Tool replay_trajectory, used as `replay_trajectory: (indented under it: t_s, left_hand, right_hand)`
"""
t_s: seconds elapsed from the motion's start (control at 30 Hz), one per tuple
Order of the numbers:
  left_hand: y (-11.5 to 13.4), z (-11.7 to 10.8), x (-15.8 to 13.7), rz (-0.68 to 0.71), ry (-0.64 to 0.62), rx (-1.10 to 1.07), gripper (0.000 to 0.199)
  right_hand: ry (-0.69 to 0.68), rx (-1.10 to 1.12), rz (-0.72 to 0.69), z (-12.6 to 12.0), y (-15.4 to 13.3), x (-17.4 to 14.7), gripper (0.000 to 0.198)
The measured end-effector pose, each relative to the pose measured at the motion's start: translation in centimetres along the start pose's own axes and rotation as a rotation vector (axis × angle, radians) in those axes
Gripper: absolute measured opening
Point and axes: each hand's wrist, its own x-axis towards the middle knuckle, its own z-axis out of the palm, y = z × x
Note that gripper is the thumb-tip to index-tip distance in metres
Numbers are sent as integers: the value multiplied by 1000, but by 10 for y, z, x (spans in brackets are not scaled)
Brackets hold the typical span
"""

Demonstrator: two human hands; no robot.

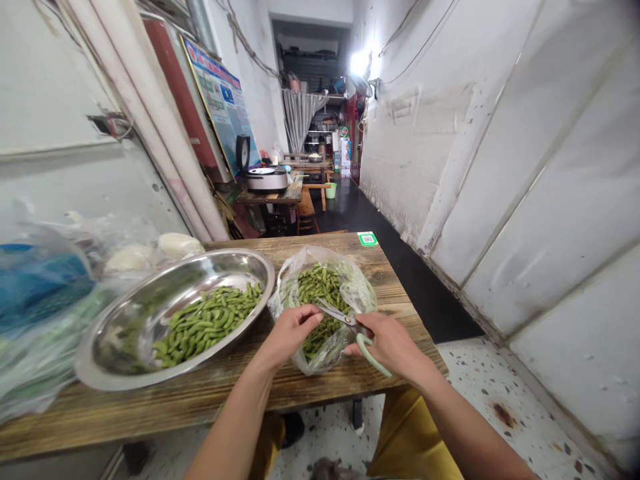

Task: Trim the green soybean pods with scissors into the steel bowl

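My right hand [387, 340] grips a pair of scissors [349, 320] with pale green handles. Their blades are parted and point left, toward the fingers of my left hand [295, 330]. Those fingers are pinched together, and what they hold is too hidden to make out. Both hands are over a clear plastic bag [357, 283], which stands open on the wooden table [400, 293] with green soybean pods [320, 283] inside. Left of the bag, a large steel basin [103, 370] contains a heap of green soybean pods [210, 323].
Plastic bags [45, 300] with blue and white contents crowd the table's left end. A green QR code card [367, 239] lies at the far right corner. Farther off, a rice cooker [267, 180] with its lid up stands on another table. A white wall [465, 167] runs along the right.
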Motion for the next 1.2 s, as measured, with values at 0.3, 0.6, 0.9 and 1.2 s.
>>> replay_trajectory:
  t_s: [0.3, 0.6, 0.9, 1.2]
  left_hand:
    - [1, -2, -2, -28, -58, -126, 26]
    - [-7, 9, 4, -245, 209, -651, 33]
    - [-7, 14, 1, -224, 230, -706, 38]
    - [-13, 16, -1, -91, 102, -258, 30]
  right_hand:
    - [-23, 72, -68, 0, 5, 0, 39]
    - [-1, 118, 10, 11, 11, -2, 39]
    - [13, 39, 44, 3, 1, 1, 44]
    - [-24, -5, 18, 0, -3, 5, 45]
